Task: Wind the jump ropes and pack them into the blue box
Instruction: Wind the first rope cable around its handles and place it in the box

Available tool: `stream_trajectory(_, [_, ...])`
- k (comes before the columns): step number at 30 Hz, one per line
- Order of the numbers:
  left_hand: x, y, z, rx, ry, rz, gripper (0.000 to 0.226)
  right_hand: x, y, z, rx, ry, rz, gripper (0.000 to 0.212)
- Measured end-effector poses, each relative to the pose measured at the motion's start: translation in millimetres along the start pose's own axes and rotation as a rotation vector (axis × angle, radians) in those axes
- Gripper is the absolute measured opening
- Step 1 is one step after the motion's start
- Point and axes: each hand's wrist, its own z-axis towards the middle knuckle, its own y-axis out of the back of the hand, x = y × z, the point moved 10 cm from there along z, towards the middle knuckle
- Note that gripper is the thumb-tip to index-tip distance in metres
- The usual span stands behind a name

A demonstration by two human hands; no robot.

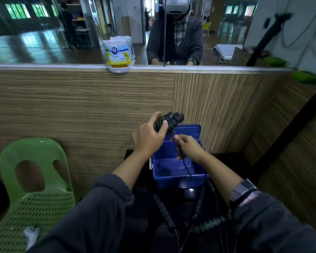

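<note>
Left hand (150,137) curled tight around 2 black jump rope handles (169,120), thumb pressed on top, cord already wound in coils around the gripped part. Handles held above the far edge of the blue box (179,179), long axis roughly level, free ends pointing right and slightly away. Right hand (189,147) pinching the thin black cord (186,167) between thumb and forefinger, other fingers loosely curled; cord trailing from the pinch down into the box and over its near rim. Box open, lid raised against the wood-grain wall (80,106).

More rope handles (208,223), 1 with green bands, lying on the dark surface near the body. Green plastic chair (35,179) at left. On the ledge, a white and yellow air freshener (119,55), label reading "ROOM"; smaller print not legible.
</note>
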Motion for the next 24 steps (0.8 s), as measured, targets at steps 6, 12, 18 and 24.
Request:
stream_trajectory(6, [33.4, 2.6, 8.0, -0.045, 0.267, -0.071, 0.042, 27.4, -41.2, -18.8, -0.048, 0.128, -0.638, 0.019])
stream_trajectory(12, [50.9, -7.0, 6.6, 0.054, 0.188, 0.230, 0.039, 38.4, -58.5, -40.9, 0.115, 0.120, -1.033, 0.024])
stream_trajectory(18, [64.1, -13.8, 2.0, 0.096, 0.100, 0.396, 0.041, 42.5, -57.1, -39.5, 0.102, 0.183, -1.102, 0.020])
stream_trajectory(24, [67.7, -28.7, -5.1, 0.129, -0.035, 0.516, 0.048, 57.4, -51.8, -37.9, 0.091, 0.321, -0.702, 0.035])
